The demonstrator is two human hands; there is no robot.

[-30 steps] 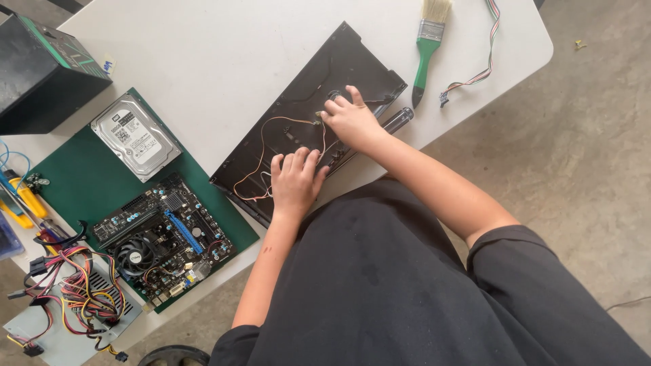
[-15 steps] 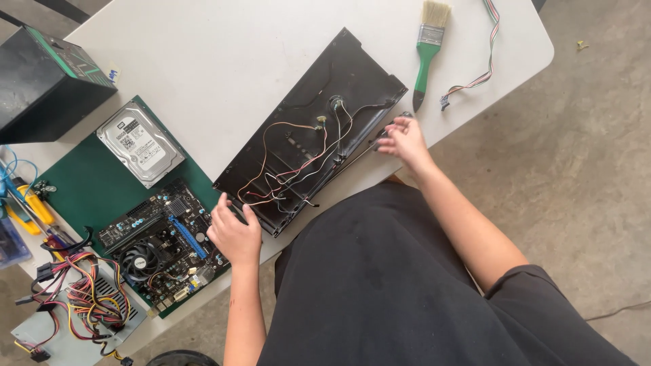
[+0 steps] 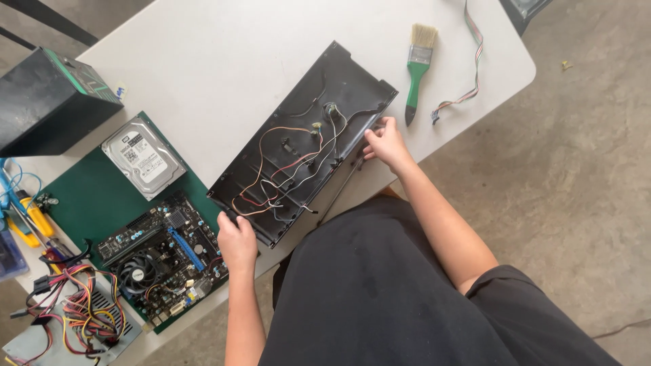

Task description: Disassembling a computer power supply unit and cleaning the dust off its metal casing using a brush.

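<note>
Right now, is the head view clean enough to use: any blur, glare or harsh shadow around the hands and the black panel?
Head view: sharp, even daylight, no motion blur on the left hand or right hand; the black panel and its wires read clearly; only soft shadows on the white table; mild wide-angle tilt; no glare.

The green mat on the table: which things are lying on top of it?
On the green mat lie a silver hard drive and a motherboard with its round fan. The mat's surface beneath them is covered.
</note>
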